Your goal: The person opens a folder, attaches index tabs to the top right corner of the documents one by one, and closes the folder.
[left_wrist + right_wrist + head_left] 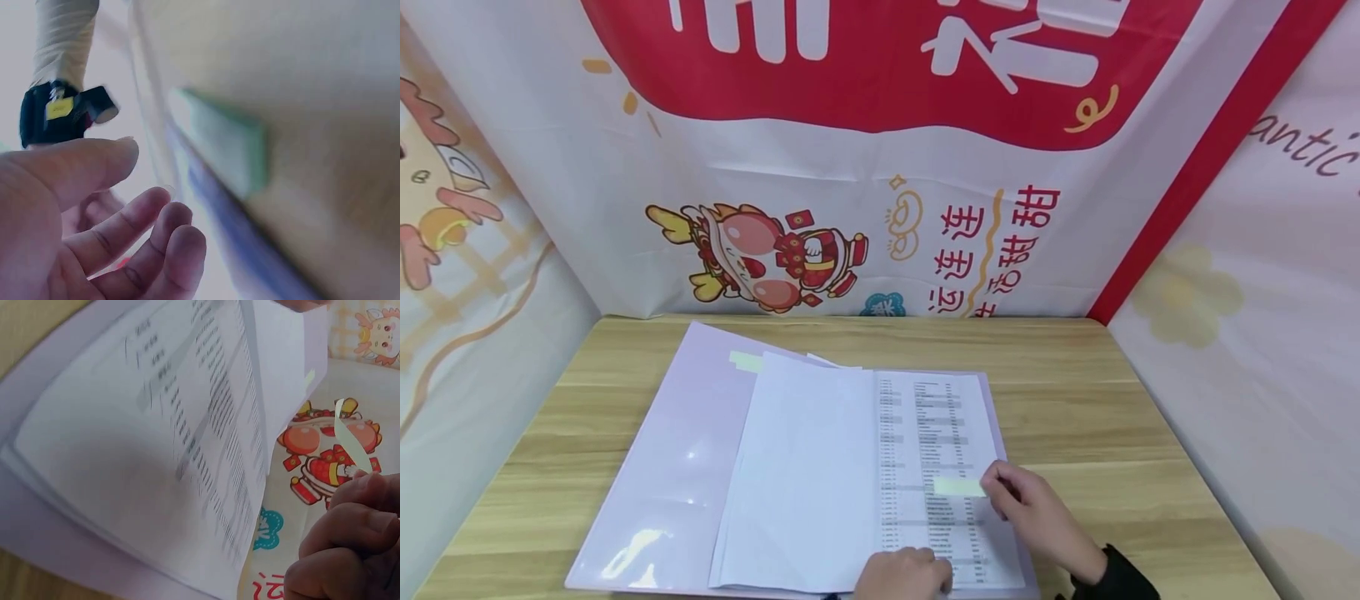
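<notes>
right hand (1033, 510) pinching the note (957, 487)!
it juts left from those fingertips, over the page (951, 446); left hand (902, 575), fingers loosely parted, by the page's near edge.

Right hand (1037, 512) in a thumb-and-finger pinch, other fingers curled; left hand (904, 575) loosely bent, thumb apart

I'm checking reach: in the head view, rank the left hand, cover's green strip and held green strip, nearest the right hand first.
1. Held strip, in right hand.
2. Left hand, near the page's bottom.
3. Cover strip, upper left.
</notes>
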`<state>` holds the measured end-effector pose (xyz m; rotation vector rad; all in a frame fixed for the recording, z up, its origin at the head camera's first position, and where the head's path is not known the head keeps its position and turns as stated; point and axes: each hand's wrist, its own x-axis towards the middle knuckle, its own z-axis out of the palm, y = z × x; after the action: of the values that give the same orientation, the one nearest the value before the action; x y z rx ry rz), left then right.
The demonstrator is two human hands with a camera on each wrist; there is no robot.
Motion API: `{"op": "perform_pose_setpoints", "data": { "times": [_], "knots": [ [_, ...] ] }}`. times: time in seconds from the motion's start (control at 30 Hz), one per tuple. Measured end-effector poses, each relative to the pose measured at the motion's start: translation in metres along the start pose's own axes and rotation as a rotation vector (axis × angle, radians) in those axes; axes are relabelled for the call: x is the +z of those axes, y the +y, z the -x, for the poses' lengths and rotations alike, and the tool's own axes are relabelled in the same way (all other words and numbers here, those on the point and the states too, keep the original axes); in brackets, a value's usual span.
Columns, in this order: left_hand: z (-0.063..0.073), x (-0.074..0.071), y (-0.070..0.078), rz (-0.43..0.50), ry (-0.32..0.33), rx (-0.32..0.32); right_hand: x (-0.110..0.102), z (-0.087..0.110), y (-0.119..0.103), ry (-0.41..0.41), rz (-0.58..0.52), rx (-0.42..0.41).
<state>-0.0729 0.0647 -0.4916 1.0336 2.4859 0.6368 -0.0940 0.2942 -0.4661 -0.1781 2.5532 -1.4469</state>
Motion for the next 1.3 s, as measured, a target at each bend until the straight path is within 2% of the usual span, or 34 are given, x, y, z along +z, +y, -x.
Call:
{"op": "perform_pose_setpoints", "data": {
  "times": [0.13, 0.3, 0.4, 0.5, 0.6, 0.7, 0.97, 1.1, 1.2, 1.3],
  "knots": [
    [-0.007, -0.035, 0.002, 0.0, 0.02, -0.042, -0.01, -0.012, 0.004, 0.057, 0.027, 0.034],
    [-0.022, -0.077, 0.003, -0.09, 0.168, -0.01, -0.029, -0.029, 0.011, 0.15, 0.06, 0.094],
    [-0.042, -0.094, 0.0, -0.167, 0.25, 0.011, -0.047, -0.038, 0.016, 0.166, 0.072, 0.097],
    [-0.069, -0.11, -0.006, -0.253, 0.303, 0.02, -0.067, -0.05, 0.018, 0.181, 0.128, 0.048],
    [-0.095, -0.125, -0.012, -0.302, 0.316, 0.001, -0.084, -0.064, 0.018, 0.183, 0.189, 0.011],
    [-0.117, -0.135, -0.017, -0.317, 0.315, -0.033, -0.097, -0.077, 0.018, 0.169, 0.2, -0.001],
    [-0.159, -0.145, -0.025, -0.351, 0.246, -0.094, -0.116, -0.107, 0.032, 0.193, 0.131, 0.019],
    [-0.171, -0.14, -0.027, -0.386, 0.208, -0.13, -0.119, -0.118, 0.045, 0.218, 0.066, 0.042],
    [-0.177, -0.122, -0.034, -0.435, 0.178, -0.164, -0.117, -0.126, 0.056, 0.25, 0.043, 0.044],
    [-0.184, -0.094, -0.048, -0.511, 0.144, -0.175, -0.113, -0.133, 0.066, 0.248, 0.033, 0.048]
  ]
}}
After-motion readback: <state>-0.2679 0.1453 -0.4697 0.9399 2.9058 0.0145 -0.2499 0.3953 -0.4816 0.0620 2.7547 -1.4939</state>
